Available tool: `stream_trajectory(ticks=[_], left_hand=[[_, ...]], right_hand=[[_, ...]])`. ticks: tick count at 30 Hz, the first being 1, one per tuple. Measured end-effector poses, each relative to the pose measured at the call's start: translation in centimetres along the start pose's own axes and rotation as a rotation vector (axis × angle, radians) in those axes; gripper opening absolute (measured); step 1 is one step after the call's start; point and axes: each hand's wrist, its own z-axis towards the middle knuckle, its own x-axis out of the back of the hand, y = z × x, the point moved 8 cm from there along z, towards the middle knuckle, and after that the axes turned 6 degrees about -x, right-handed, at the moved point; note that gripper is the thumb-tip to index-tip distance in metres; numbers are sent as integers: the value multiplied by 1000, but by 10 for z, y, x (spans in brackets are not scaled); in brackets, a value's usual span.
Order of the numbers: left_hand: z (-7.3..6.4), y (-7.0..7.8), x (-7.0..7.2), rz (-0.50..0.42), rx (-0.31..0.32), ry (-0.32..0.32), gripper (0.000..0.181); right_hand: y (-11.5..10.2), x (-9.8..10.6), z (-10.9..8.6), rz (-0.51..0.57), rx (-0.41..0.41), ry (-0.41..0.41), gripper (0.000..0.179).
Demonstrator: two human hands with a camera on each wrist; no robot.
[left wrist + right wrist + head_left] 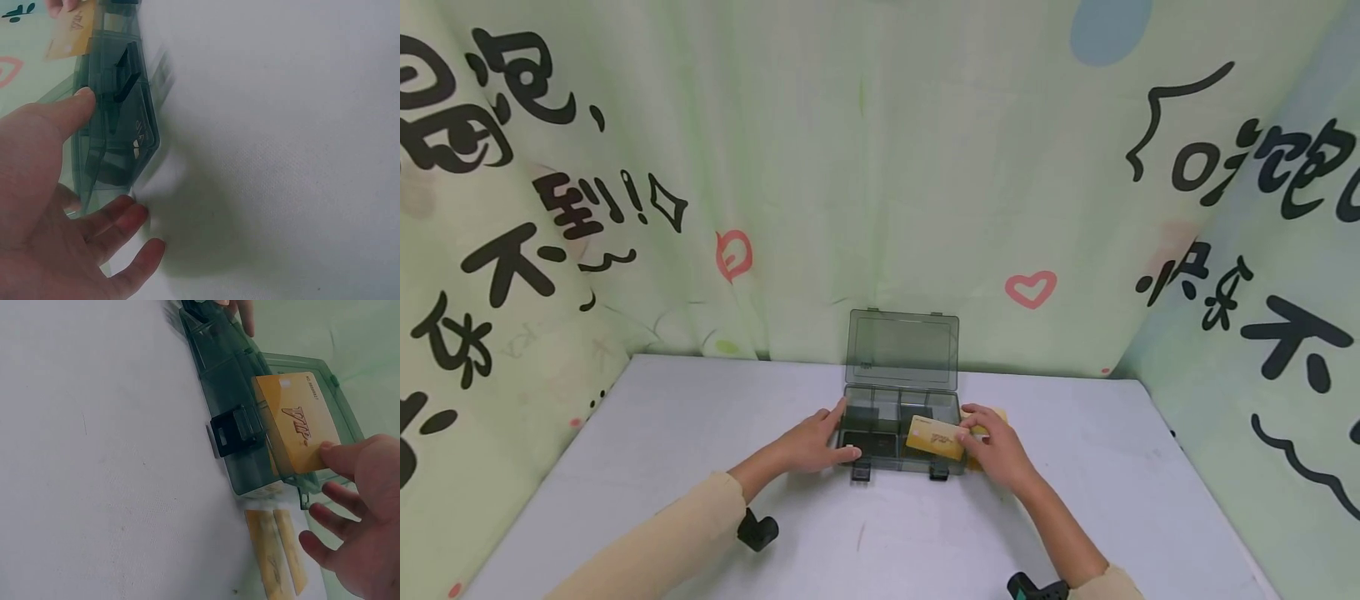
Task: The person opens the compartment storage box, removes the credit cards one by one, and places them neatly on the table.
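A clear grey plastic compartment box stands on the table with its lid raised at the back. My right hand pinches a gold card by its right edge, between thumb and fingers. The card, printed "VIP" in the right wrist view, is tilted over the front right compartment. At the box's left side, my left hand touches the wall, its thumb on the front left rim and its index finger further back. Dark flat pieces lie in the front left compartment; their kind is unclear.
More gold cards lie on the white table right of the box, partly hidden by my right hand in the head view. Two black latches hang at the box's front. A printed curtain stands behind the table.
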Motion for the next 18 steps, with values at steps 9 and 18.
stream_trajectory(ticks=[9,18], left_hand=[[-1,0,1,-13,-6,-1,91],[-2,1,2,-11,-3,3,91]], right_hand=[[4,11,1,80,-31,22,16],[4,24,2,147,-20,39,18]])
